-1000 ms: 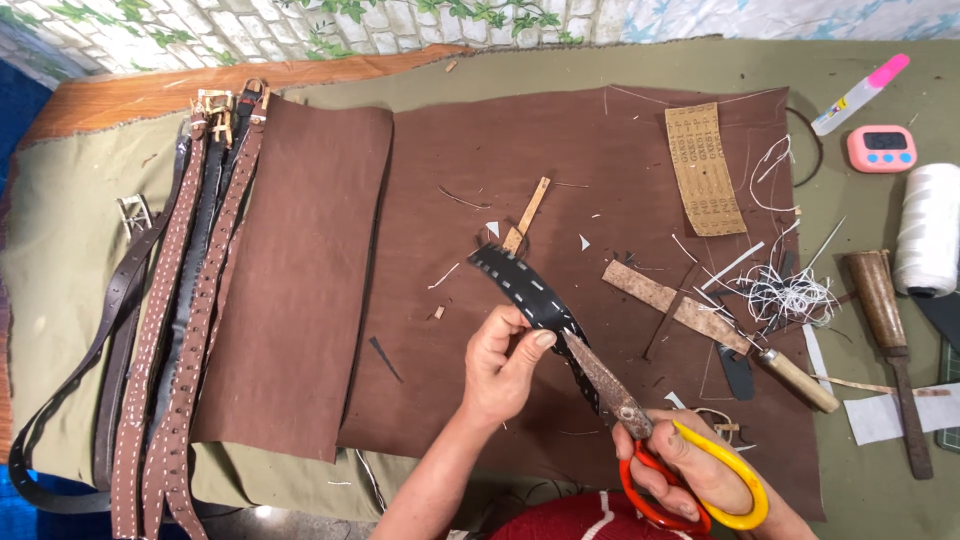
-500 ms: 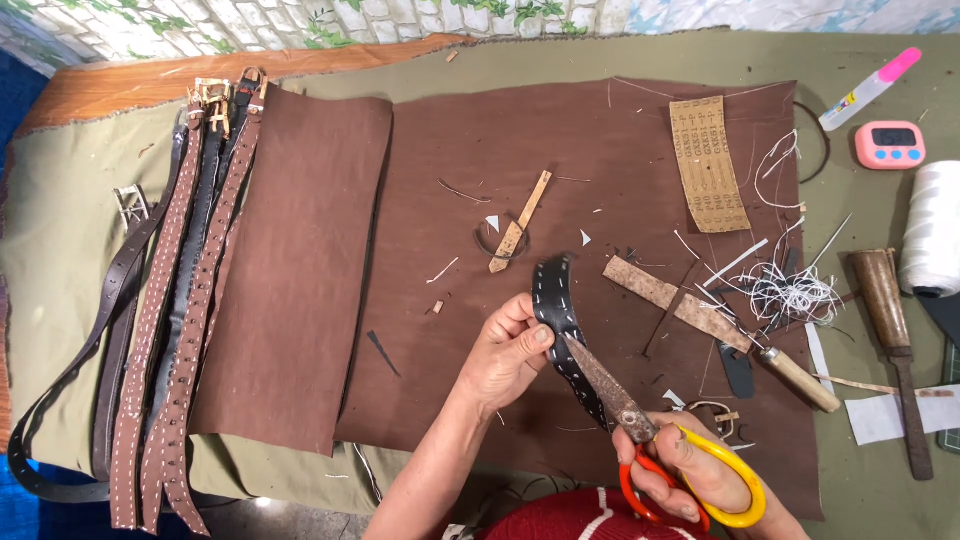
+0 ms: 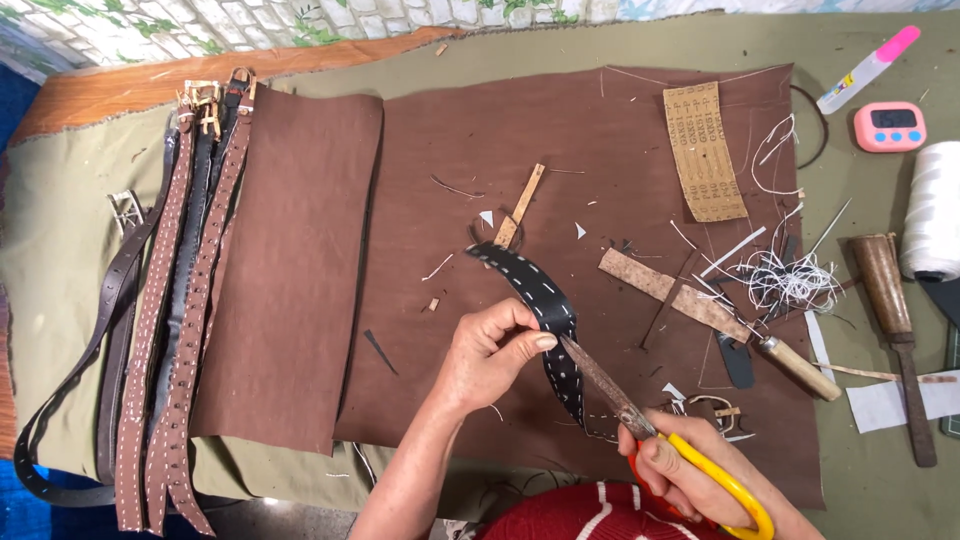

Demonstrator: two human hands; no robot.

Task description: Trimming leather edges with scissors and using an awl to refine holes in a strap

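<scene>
Olive-green cloth covers the counter point(image 3: 880, 470), and over it lies a broad sheet of dark brown leather point(image 3: 600, 130), with a second brown panel point(image 3: 300, 270) overlapping its left edge. Along the far left a bundle of long stitched leather belts with brass buckles point(image 3: 175, 330) runs down the counter. At the right edge stand a white spool of thread point(image 3: 932, 210), a wooden-handled awl point(image 3: 895, 330) and a small pink digital timer point(image 3: 889, 126); a tangle of white thread offcuts point(image 3: 785, 280) and a tan perforated card point(image 3: 705, 150) lie on the leather.

Near the middle, a short black leather strap with white stitching point(image 3: 540, 295) curves up off the sheet. The left hand point(image 3: 490, 355) pinches it between thumb and fingers partway along its length. The right hand point(image 3: 680, 475) is closed through the handles of yellow-and-orange-handled scissors point(image 3: 640, 420), whose rusty blades lie against the strap just beside the left thumb.

The risk seems to be the blades' closeness to that thumb: a slip could nick it. The strap's curl could also twist in the pinch, letting the blades cut into the stitching or wander off line.
</scene>
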